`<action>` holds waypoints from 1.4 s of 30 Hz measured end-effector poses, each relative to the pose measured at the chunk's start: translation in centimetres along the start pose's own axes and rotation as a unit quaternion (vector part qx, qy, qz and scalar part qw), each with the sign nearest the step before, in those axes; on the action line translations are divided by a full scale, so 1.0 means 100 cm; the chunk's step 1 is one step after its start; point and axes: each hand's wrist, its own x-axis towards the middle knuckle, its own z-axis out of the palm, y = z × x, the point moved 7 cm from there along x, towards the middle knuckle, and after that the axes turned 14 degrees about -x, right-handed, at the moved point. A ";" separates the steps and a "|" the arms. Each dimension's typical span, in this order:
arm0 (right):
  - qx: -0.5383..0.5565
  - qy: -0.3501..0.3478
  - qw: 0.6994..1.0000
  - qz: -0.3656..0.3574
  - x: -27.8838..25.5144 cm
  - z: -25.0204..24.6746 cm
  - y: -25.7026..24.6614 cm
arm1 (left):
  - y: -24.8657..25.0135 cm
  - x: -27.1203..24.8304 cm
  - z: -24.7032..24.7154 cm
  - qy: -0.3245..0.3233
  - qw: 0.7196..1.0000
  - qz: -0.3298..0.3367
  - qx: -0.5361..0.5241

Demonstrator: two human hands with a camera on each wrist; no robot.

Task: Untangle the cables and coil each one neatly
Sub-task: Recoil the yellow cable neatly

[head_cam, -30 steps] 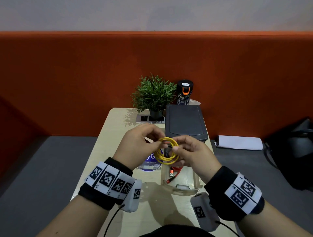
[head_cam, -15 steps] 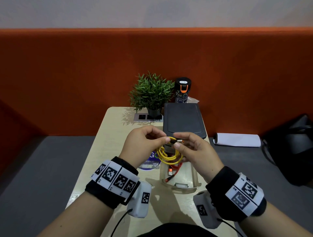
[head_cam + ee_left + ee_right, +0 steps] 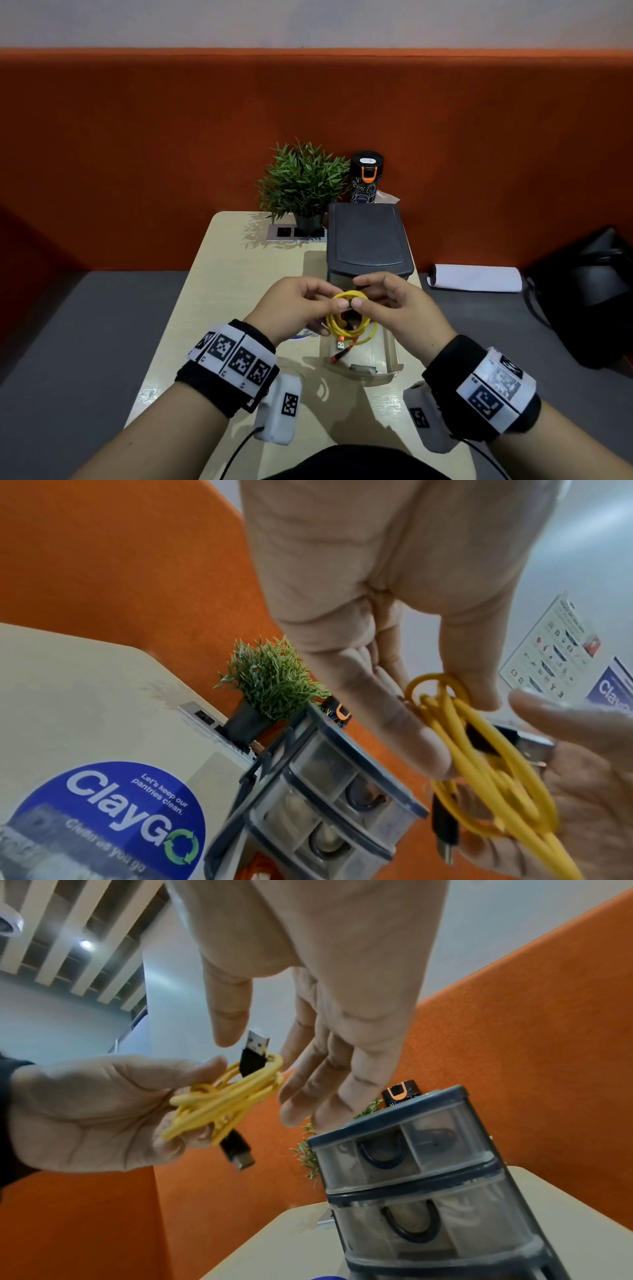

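Both hands meet above the middle of the tabletop: the left hand pinches the top of the coiled yellow cable between thumb and fingertips, while the right hand has its thumb and forefinger at the same spot, its other fingers loosely spread. Under the coil an orange cable lies in a clear drawer pulled out of the dark drawer unit along the right edge.

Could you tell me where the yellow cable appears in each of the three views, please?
Head: yellow cable at centre, between both hands.
Left wrist: lower right, at the fingertips.
Right wrist: left of centre, in the left hand.
Shared landmark: the drawer unit.
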 end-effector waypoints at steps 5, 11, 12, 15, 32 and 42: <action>-0.049 -0.044 0.997 0.030 -0.002 0.006 0.013 | -0.016 0.012 0.008 -0.019 0.998 -0.001 0.067; 0.006 -0.012 0.987 0.159 -0.004 -0.002 0.052 | -0.034 0.031 0.010 -0.005 0.990 0.018 0.137; 0.012 0.005 0.982 0.188 -0.003 -0.005 0.063 | -0.032 0.034 0.005 0.020 0.985 0.041 0.166; 0.022 0.035 0.965 0.259 -0.001 -0.010 0.088 | -0.016 0.039 -0.004 0.092 0.958 0.114 0.248; -0.403 0.008 0.867 0.293 0.022 0.022 0.121 | -0.020 0.062 0.006 0.035 0.880 0.124 0.458; -0.441 -0.011 0.862 0.251 0.021 0.018 0.122 | -0.020 0.063 0.004 0.025 0.879 0.126 0.459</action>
